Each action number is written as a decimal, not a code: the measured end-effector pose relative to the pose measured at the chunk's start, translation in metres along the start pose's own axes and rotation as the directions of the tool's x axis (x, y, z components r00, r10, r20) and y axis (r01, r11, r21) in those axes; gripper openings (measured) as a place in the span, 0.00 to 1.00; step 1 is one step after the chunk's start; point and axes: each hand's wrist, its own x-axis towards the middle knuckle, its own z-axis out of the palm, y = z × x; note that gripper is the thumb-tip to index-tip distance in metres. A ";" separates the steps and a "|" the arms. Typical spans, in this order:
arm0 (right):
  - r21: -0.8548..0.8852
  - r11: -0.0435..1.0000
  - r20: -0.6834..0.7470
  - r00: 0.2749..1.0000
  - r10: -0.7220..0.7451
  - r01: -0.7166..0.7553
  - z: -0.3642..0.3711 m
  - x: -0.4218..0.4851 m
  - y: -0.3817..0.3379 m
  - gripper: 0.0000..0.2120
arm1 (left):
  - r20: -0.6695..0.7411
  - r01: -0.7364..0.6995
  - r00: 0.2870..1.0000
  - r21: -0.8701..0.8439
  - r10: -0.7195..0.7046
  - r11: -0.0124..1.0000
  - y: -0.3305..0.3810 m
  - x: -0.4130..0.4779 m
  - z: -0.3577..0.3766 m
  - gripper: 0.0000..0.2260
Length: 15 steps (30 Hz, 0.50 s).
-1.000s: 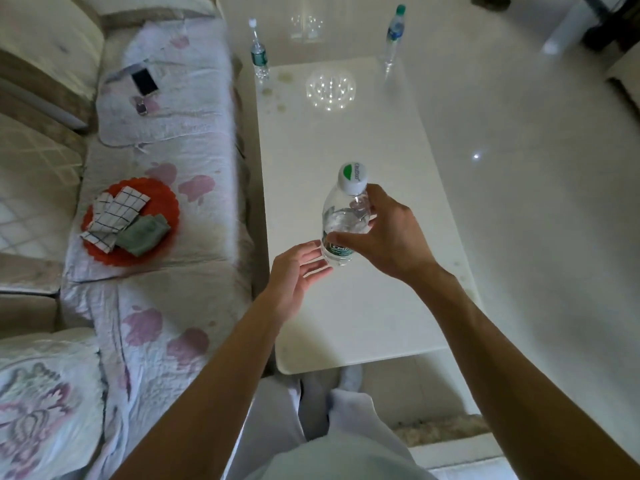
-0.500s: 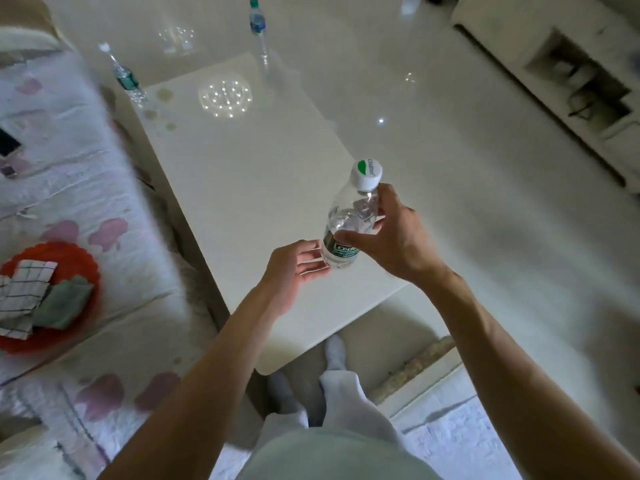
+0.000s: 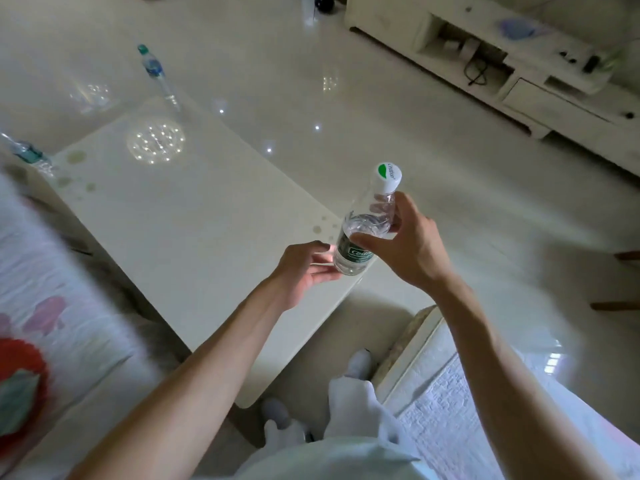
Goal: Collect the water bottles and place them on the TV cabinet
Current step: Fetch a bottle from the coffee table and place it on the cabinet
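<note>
Water bottle (image 3: 360,233), capped and roughly half full of clear water, is upright over the surface's (image 3: 194,220) near edge. The right hand (image 3: 405,247) grips its upper body, and the left hand (image 3: 304,268) lies open beside its base. It is probably light, thin-walled and squashy, so grip the labelled middle. A teal-capped bottle (image 3: 154,69) and a blurred bottle (image 3: 29,155) stand at the surface's far corners.

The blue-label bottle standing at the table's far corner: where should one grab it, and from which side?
Probably round the middle of the blue-label bottle, near its label, fingers coming level from the table side. It stands upright, slim and round, so a sideways wrap fits; it sits right at the far edge, so a hard push might tip it off.
</note>
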 end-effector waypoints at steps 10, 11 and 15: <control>-0.088 0.993 -0.001 0.996 -0.084 0.083 -0.103 0.069 0.086 0.36 | -0.026 -0.014 1.000 0.074 0.016 0.997 0.017 0.062 0.144 0.04; -0.095 0.992 -0.011 0.996 -0.087 0.085 -0.116 0.075 0.093 0.36 | -0.016 -0.016 1.000 0.075 0.018 0.997 0.019 0.068 0.159 0.05; -0.120 0.992 -0.056 0.997 -0.047 0.040 -0.165 0.092 0.119 0.35 | 0.020 -0.020 1.000 0.106 0.018 0.994 0.027 0.087 0.215 0.05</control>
